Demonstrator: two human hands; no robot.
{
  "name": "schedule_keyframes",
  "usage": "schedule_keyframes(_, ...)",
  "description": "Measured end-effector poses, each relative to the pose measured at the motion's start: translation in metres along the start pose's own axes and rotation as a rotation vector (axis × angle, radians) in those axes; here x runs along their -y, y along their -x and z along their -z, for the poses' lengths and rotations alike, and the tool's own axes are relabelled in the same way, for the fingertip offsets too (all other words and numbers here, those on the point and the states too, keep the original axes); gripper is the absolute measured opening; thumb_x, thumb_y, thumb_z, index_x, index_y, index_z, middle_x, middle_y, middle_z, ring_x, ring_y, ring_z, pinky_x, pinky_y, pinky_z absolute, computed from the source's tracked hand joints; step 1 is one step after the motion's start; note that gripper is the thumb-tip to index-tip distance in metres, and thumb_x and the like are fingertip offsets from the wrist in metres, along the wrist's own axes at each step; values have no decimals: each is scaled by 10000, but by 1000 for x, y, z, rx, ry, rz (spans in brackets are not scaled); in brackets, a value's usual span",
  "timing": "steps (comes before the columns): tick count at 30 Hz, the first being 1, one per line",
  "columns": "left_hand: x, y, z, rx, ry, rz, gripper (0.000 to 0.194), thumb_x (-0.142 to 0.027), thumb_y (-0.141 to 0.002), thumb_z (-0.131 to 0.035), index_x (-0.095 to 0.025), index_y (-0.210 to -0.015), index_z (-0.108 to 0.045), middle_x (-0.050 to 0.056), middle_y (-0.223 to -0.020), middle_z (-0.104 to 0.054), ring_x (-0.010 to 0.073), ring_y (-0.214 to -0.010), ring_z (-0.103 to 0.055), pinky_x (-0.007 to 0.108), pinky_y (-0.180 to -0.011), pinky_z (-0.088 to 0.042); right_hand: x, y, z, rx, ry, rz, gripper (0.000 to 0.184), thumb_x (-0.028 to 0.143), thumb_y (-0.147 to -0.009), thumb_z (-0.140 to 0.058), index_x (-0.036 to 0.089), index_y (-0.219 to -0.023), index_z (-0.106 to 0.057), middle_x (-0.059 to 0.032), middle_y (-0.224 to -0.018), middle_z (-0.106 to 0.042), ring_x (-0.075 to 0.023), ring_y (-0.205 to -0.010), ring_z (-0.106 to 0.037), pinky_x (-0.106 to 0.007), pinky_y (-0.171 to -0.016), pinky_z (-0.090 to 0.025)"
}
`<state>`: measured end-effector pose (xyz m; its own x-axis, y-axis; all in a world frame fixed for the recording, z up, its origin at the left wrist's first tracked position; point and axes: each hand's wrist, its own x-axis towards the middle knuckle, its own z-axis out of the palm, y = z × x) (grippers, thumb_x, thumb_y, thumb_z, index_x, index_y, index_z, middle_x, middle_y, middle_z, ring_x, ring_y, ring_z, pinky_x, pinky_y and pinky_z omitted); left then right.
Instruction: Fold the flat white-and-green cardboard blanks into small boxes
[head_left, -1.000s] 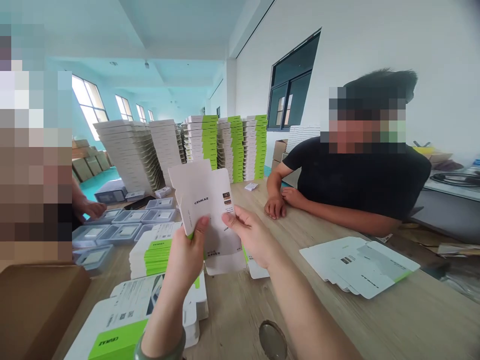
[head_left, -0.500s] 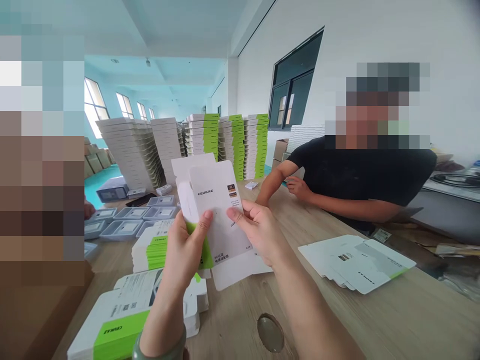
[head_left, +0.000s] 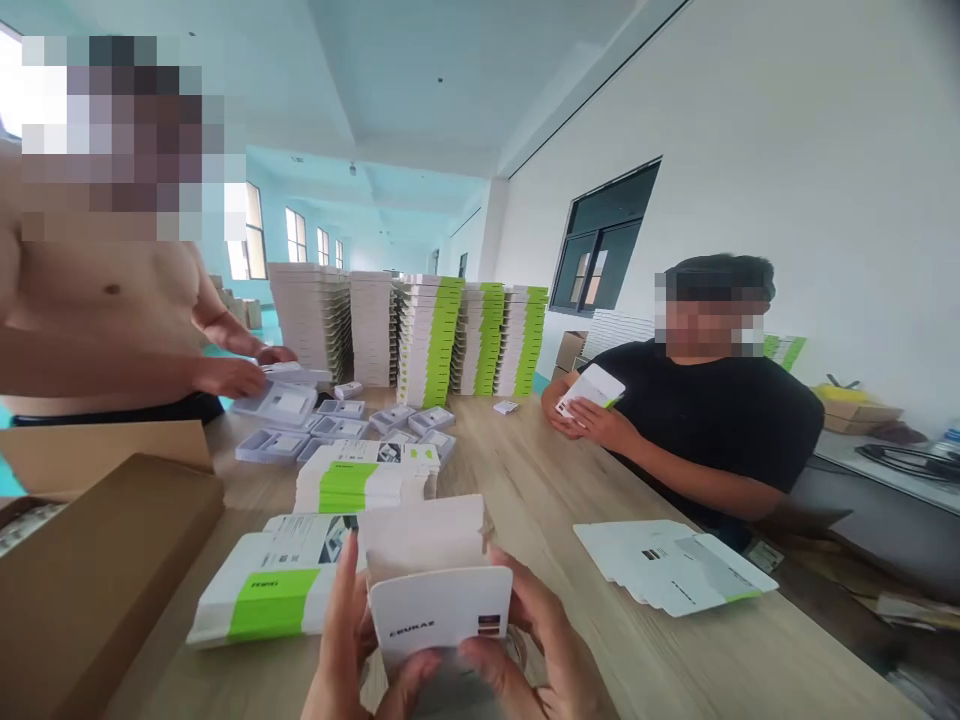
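Observation:
A partly folded white carton [head_left: 439,600] printed "CEUKAZ" is held low in front of me, its flaps standing open toward the top. My left hand [head_left: 360,640] grips its left side, thumb on the front panel and fingers behind. On the right side my right hand [head_left: 536,640] has hold of it in the same way. Just left of the carton lies a stack of flat white-and-green cartons [head_left: 270,590], with a second stack of flat cartons [head_left: 352,485] beyond it. To the right rests a small pile of flat carton blanks [head_left: 675,565].
Tall stacks of white-and-green boxes [head_left: 427,340] stand at the table's back. Plastic trays [head_left: 337,425] lie before them. A brown cardboard box [head_left: 127,570] is at left. One co-worker at left handles trays; another [head_left: 720,430] at right holds a small white carton [head_left: 592,392].
The carton has gone from a flat blank held up to a partly opened shape held lower. My view has tilted up. The left co-worker has come into fuller view, holding trays.

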<state>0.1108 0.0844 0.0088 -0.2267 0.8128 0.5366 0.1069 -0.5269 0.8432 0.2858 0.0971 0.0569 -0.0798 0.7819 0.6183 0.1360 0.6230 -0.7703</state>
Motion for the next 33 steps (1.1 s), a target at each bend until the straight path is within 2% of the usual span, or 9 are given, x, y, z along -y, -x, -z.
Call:
schedule_keyframes(2,-2,26,5,-57,-82,-84,803,-415,-985,-693,-434,-1659,-257,131,-1479,-673,358,-1252,-727,480,-996,-629,2,25,1,4,18,23,453,523,-990,-676,453,-1436,-633,-69,-1164,-780,-252,-924,-783,-348,-812,-667)
schedule_keyframes(5,-15,41,15,-35,-202,-197,451,-443,-1016,-643,-431,-1460,-563,83,-1324,-763,307,-1186,-762,413,-956,-641,3,47,4,-10,-5,-42,438,575,-943,-726,425,-1353,-688,-59,-1103,-787,-224,-850,-777,-334,-790,-671)
schedule_keyframes(9,-19,39,27,38,-225,-100,248,-497,-919,-769,-335,-1103,-729,56,-1150,-828,257,-927,-826,312,-736,-671,-11,68,0,-128,-22,-155,466,600,-840,-831,346,-1215,-719,-40,-999,-802,-203,-767,-772,-335,-753,-685)
schedule_keyframes(14,9,44,34,-33,-34,35,324,-433,-757,-929,-321,-924,-675,33,-1090,-854,312,-990,-822,446,-914,-665,-35,84,-10,-242,-12,-116,450,555,-851,-838,288,-1195,-726,-78,-970,-829,-242,-755,-809,-304,-586,-696)
schedule_keyframes(18,37,52,40,-103,-20,50,407,-415,-712,-961,-384,-1028,-706,17,-1171,-847,375,-1189,-763,531,-1053,-602,-37,83,-11,-235,84,7,320,456,-917,-801,279,-1181,-768,-103,-1051,-850,-282,-879,-837,-353,-761,-721)
schedule_keyframes(22,42,51,45,-71,-109,-105,434,-317,-737,-951,-362,-1093,-708,85,-1225,-828,392,-1186,-762,529,-992,-634,-26,80,-8,-208,22,-8,265,426,-974,-739,309,-1211,-756,-90,-1129,-838,-261,-1012,-819,-330,-868,-683)
schedule_keyframes(26,14,41,45,21,-211,-197,294,-203,-951,-733,-354,-1192,-659,103,-1497,-668,323,-1391,-636,493,-1098,-564,-5,58,6,-142,-94,-153,408,573,-1063,-504,291,-1229,-749,-117,-1226,-794,-279,-1170,-747,-406,-991,-619)
schedule_keyframes(30,-10,28,50,287,-206,-286,476,-67,-990,-605,-385,-1345,-596,100,-1481,-645,266,-1422,-607,405,-1103,-562,27,1,30,29,-254,-215,530,655,-990,-605,300,-1380,-646,-118,-1352,-759,-296,-1252,-710,-506,-1112,-528)
schedule_keyframes(33,-16,23,54,362,-198,-333,539,-11,-983,-566,-372,-1382,-572,116,-1475,-622,251,-1412,-613,370,-1113,-547,55,-49,42,433,-336,-338,834,875,-956,-303,275,-1375,-704,-119,-1386,-743,-323,-1295,-692,-552,-1140,-488)
